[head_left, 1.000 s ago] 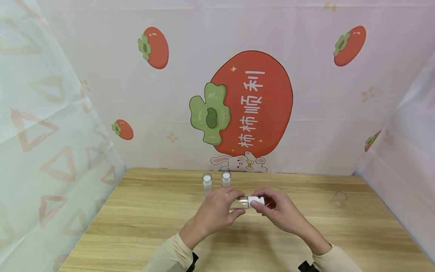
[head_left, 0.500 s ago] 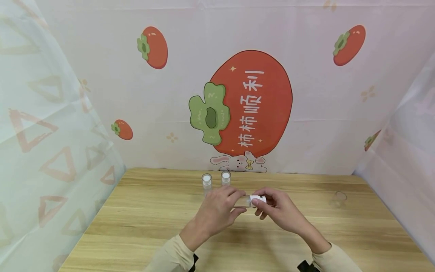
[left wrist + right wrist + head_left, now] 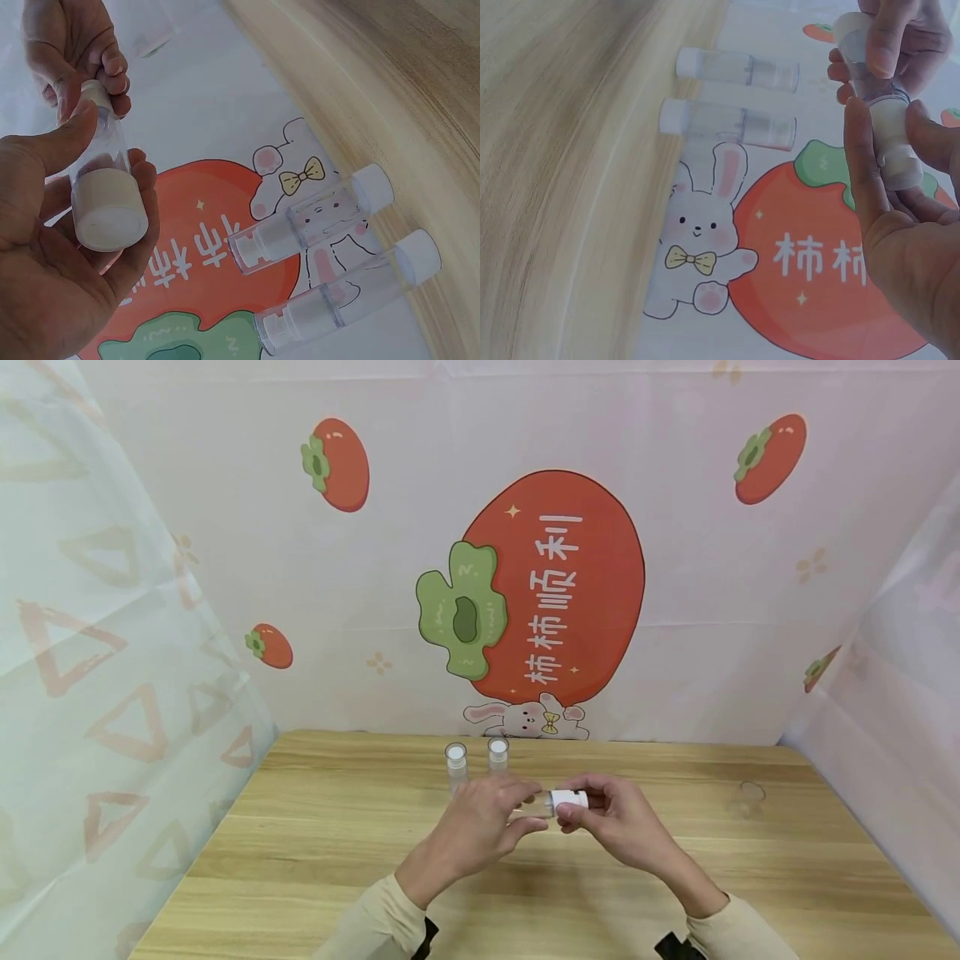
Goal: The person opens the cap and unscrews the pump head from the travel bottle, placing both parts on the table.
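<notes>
A clear bottle with a white base and a white pump top lies sideways between my hands, above the table. My left hand grips its transparent body, the thumb along one side; in the left wrist view the white base faces the camera. Thumb and fingers of my right hand pinch the white pump top, which also shows in the right wrist view between the fingers. Part of the bottle's body is hidden behind the left fingers.
Two similar capped bottles, one on the left and one on the right, stand upright just beyond my left hand. A clear cap rests on the wooden table at the right. A printed cloth wall rises behind the table.
My right fingers have shifted round the pump top, and their tips have curled in under it. The bottle has moved slightly to the right. My left hand has barely moved.
</notes>
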Demonstrator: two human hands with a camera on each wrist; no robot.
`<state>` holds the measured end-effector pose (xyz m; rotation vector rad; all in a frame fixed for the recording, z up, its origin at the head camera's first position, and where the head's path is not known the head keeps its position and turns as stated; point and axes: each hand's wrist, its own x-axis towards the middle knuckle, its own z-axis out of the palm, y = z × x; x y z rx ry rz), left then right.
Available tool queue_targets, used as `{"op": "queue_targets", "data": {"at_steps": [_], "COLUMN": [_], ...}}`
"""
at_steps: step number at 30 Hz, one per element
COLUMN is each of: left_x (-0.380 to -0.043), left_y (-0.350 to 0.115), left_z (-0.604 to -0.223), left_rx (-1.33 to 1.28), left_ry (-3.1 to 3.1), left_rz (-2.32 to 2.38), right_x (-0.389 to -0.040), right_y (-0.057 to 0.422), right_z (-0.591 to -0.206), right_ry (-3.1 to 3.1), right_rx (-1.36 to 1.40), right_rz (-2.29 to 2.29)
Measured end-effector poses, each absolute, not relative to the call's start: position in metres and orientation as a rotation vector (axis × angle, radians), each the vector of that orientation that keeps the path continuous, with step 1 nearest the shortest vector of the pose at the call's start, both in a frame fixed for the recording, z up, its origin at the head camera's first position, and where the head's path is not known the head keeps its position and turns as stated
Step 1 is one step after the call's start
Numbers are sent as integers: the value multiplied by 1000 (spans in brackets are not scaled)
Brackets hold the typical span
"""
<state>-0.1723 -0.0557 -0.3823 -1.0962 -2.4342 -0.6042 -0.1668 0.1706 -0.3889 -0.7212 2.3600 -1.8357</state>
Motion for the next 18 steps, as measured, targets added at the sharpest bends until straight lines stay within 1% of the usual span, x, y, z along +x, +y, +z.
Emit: {"op": "queue_targets", "data": {"at_steps": [18], "left_x": [-179], "left_y": [-58], "left_z": [-380], "left_rx": [-1142], "left_ry": [-2686], "left_rz": [-1140], "right_x": [-164], "right_y": [178], "right_z": [-386], "right_ry": [2453], "right_rx": [-862], "right_rz": [-1821]}}
